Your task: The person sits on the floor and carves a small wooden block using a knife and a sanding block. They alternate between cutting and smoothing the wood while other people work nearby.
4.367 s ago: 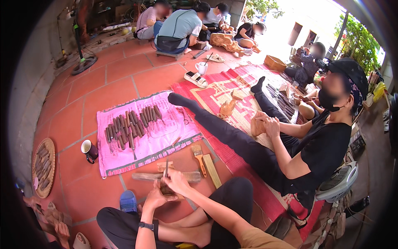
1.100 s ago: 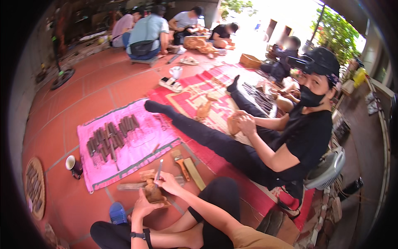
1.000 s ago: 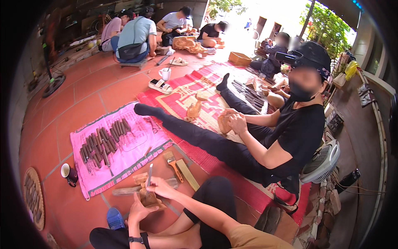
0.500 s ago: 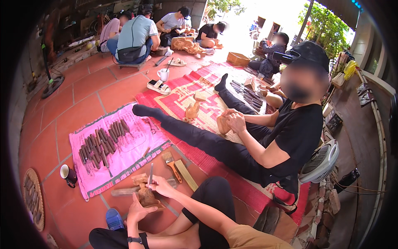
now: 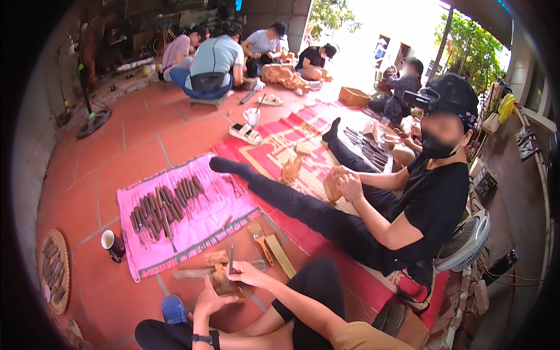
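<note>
My left hand (image 5: 207,300) cups a small brown carved wood piece (image 5: 221,284) low in the view, just above my folded legs. My right hand (image 5: 248,272) is closed on a thin chisel (image 5: 231,260) that stands nearly upright with its tip on the wood piece. A rough wooden plank (image 5: 189,272) lies on the red tile floor right behind the piece. Beyond it, a pink cloth (image 5: 227,204) carries several dark carving chisels (image 5: 166,205) laid in rows.
A brush (image 5: 259,236) and a wooden bar (image 5: 280,255) lie right of my hands. A person in black (image 5: 431,204) sits at right, legs stretched out, holding a carving (image 5: 333,188). A mug (image 5: 112,243), flat basket (image 5: 53,272), blue slipper (image 5: 173,309) and fan (image 5: 465,244) surround me; more people sit at the back.
The view has swung a little, shifting the scene rightward and up. Both hands stay on the wood piece and chisel with only small movements. The person in black keeps working their carving.
</note>
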A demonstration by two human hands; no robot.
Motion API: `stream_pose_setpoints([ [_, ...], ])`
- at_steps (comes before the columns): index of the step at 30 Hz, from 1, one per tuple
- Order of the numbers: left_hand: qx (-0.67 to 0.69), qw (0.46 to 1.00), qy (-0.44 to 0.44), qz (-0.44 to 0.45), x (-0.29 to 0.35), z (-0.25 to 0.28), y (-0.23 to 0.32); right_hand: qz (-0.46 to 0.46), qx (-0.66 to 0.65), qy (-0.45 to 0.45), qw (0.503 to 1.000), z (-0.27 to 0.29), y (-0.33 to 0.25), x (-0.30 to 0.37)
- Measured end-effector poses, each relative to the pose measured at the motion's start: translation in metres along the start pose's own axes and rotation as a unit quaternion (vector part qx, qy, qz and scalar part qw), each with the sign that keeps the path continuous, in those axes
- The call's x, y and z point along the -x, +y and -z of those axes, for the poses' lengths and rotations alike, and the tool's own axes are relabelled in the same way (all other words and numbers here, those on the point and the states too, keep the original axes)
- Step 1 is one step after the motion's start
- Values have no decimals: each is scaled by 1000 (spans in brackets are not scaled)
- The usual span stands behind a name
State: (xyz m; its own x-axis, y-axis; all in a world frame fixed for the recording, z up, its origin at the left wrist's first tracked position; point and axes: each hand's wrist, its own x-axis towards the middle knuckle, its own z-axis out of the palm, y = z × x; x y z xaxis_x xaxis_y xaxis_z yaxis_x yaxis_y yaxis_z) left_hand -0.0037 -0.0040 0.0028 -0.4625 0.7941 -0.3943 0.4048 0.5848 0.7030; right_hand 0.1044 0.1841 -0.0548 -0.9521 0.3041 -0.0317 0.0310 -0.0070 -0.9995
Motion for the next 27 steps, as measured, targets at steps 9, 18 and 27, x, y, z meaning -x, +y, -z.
stream_pose_setpoints([
  [9, -5, 1000, -21, 7, 10, 9, 20, -4, -58, 56, 997, -10, 2, 10],
  [18, -35, 999, -16, -3, 7, 6, 15, -57, -134, 65, 987, 2, 4, 9],
  [27, -5, 999, -30, 18, 10, 10, 22, -51, -128, 31, 990, 6, 11, 11],
])
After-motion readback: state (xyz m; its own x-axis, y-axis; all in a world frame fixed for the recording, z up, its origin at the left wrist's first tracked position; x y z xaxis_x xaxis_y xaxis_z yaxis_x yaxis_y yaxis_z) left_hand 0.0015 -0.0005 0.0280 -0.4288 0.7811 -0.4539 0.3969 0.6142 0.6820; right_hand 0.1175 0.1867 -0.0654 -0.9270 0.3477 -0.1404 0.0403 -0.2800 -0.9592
